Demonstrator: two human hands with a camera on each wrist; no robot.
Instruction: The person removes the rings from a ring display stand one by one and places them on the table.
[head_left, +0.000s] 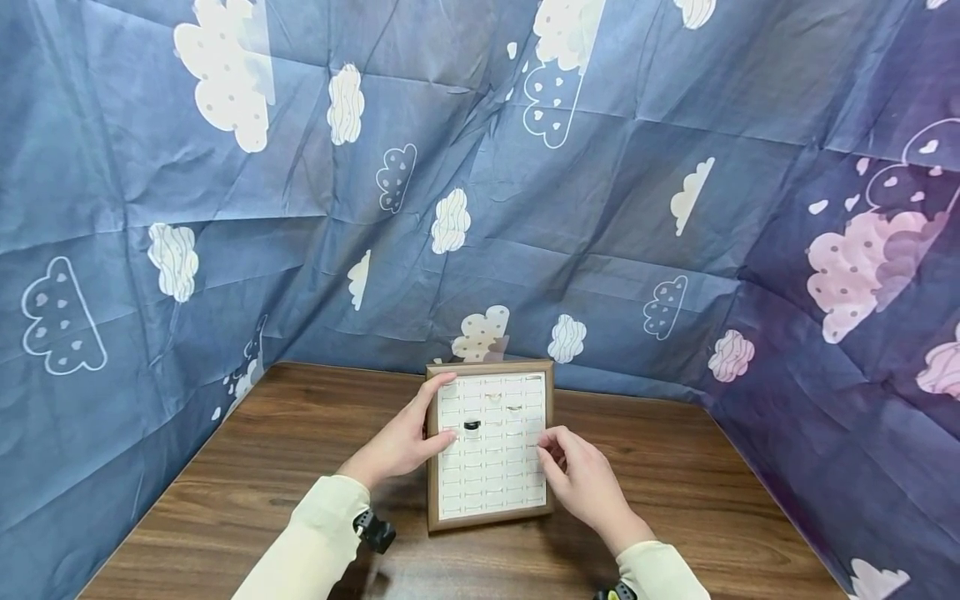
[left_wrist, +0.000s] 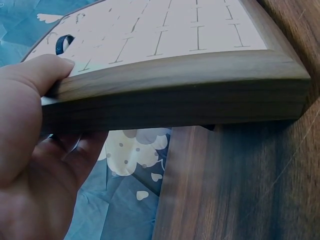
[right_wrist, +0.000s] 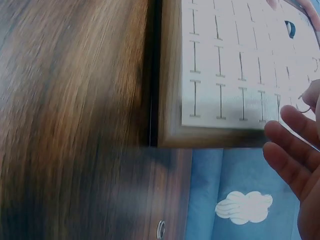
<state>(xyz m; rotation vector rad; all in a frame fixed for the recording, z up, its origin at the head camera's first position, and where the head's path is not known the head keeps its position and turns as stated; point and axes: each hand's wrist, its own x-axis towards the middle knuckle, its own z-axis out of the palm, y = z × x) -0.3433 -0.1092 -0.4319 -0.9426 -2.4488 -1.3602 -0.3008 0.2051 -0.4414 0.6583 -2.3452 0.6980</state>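
A ring display board (head_left: 491,468) with a wooden frame and a white slotted pad leans up on the table. My left hand (head_left: 397,442) grips its left side, thumb over the front and other fingers behind the frame in the left wrist view. A black ring (head_left: 472,426) sits in a slot near that thumb. Thin gold-coloured rings (head_left: 513,408) are set higher in the pad. At the board's right edge, my right hand (head_left: 588,483) pinches a thin ring (right_wrist: 303,108) against the slots; fingertips partly hide it.
On the wooden table (head_left: 660,492), a loose ring (right_wrist: 160,229) lies off the board's edge in the right wrist view. Blue cloud-patterned cloth (head_left: 585,208) hangs behind and at both sides of the table.
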